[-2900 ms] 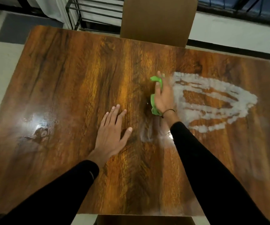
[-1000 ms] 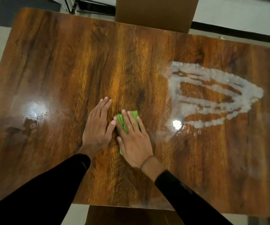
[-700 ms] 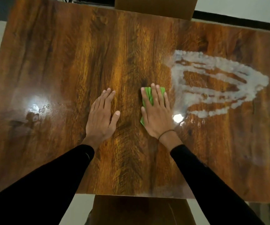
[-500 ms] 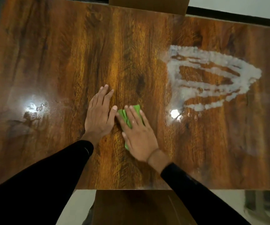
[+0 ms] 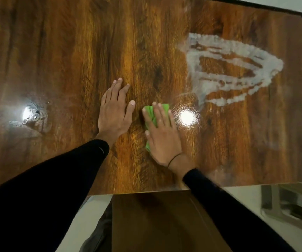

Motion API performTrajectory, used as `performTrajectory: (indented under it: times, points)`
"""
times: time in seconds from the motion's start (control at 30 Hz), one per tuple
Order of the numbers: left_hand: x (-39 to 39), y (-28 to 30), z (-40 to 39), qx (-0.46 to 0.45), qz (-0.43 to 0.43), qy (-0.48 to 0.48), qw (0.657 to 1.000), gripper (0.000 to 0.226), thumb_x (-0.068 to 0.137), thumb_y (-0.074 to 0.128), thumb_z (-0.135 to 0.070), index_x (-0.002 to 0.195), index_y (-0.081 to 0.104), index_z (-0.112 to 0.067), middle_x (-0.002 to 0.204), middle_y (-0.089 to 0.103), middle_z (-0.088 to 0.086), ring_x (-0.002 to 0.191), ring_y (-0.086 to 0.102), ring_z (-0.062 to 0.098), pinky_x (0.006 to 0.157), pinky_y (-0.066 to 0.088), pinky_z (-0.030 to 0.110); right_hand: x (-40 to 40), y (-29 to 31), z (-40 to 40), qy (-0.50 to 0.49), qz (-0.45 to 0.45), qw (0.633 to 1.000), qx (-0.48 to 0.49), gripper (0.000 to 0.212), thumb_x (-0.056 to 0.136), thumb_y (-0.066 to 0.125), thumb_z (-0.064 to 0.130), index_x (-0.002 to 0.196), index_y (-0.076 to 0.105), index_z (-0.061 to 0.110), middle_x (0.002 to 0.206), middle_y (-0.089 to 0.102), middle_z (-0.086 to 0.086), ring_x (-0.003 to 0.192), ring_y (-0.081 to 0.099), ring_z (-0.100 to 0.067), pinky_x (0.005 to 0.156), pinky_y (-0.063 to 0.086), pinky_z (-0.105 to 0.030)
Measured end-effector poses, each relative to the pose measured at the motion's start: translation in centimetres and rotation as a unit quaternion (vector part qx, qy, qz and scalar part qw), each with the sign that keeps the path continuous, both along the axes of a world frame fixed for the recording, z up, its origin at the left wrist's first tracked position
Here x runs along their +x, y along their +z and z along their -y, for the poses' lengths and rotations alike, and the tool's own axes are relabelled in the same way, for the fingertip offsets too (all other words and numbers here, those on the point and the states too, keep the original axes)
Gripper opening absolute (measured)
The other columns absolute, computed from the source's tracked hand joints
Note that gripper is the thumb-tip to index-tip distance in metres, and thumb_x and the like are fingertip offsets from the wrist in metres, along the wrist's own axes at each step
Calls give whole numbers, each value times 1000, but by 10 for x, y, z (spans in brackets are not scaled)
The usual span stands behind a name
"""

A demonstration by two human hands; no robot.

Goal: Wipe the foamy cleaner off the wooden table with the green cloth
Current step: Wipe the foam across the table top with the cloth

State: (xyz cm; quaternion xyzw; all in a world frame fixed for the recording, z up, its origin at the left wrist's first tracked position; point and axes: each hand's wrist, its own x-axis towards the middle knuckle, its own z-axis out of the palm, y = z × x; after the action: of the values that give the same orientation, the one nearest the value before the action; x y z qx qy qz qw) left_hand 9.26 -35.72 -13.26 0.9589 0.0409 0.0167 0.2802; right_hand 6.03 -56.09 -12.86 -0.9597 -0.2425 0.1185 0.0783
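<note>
We read no writing anywhere; our right hand (image 5: 162, 135) lies flat with fingers straight and slightly spread, pressing the crumpled green cloth (image 5: 151, 115) onto the glossy, dark-grained wooden table (image 5: 55, 51) near the middle of its near edge; our left hand (image 5: 114, 113) rests palm down just beside it, fingers together, thumb out; the white foamy cleaner (image 5: 232, 68) loops in bubbly streaks toward the far right corner, apart from the cloth.

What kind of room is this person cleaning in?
Probably a home dining area, though little of the room shows. A large wooden table fills the view, a brown chair is tucked in at its near edge, and the floor beside it looks pale and smooth.
</note>
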Motion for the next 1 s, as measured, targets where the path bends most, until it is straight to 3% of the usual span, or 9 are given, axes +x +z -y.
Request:
performTrajectory:
  times: [0.13,0.2,0.37,0.5,0.57,0.67,0.8,1.0]
  points:
    - [-2,0,-1,-10,-1,-4,1000,62,115,31,-48,164,44,-13,178,30,10,167,23,29,136,18,52,-101,-2,3,107,-22,994,-8,76,115,38,43,179,0,26,186,-3,-14,172,-3,-33,139,0,-56]
    - [-2,0,-2,-7,-5,-9,1000,62,115,32,-49,165,42,-14,179,28,9,168,21,29,136,15,51,-115,-4,37,109,-27,993,-27,77,114,38,43,178,-1,28,186,-6,-11,172,-4,-32,139,5,-57]
    - [-5,4,-4,-36,-10,-27,999,66,112,36,-52,167,40,-15,179,28,9,168,20,28,136,15,52,-80,3,94,-60,-3,998,-34,69,116,36,35,179,10,24,186,-2,-12,173,-6,-31,138,10,-61]
    - [-40,17,0,-46,-4,-16,999,54,114,44,-36,164,44,-14,179,27,10,169,18,27,136,18,53,-49,1,47,-171,25,984,-52,70,116,33,36,179,5,22,185,-5,-16,172,-8,-33,138,7,-59]
    - [-74,23,8,-35,-11,-3,999,50,116,41,-29,163,45,-14,179,27,9,169,17,25,137,17,51,-60,1,19,-149,22,988,-43,71,116,32,37,178,1,20,185,-8,-17,172,-10,-34,139,5,-59]
    - [-117,18,18,-11,-33,-5,999,52,116,34,-33,164,45,-14,179,27,8,169,18,24,137,11,45,-102,1,8,-28,-11,999,-16,73,118,32,39,178,-6,23,185,-12,-15,171,-13,-33,139,5,-58]
    - [-136,7,34,26,-59,3,998,58,115,30,-39,165,43,-13,181,24,10,169,18,25,138,5,41,-126,-2,78,55,-16,998,-27,74,117,34,41,178,-4,26,185,-10,-12,172,-8,-31,138,11,-60]
    - [-137,8,77,41,-27,-2,999,58,117,32,-38,167,39,-11,181,22,11,170,16,25,139,7,42,-74,8,196,-150,-7,988,-28,67,115,26,42,178,12,24,186,1,-12,173,-4,-31,136,13,-66]
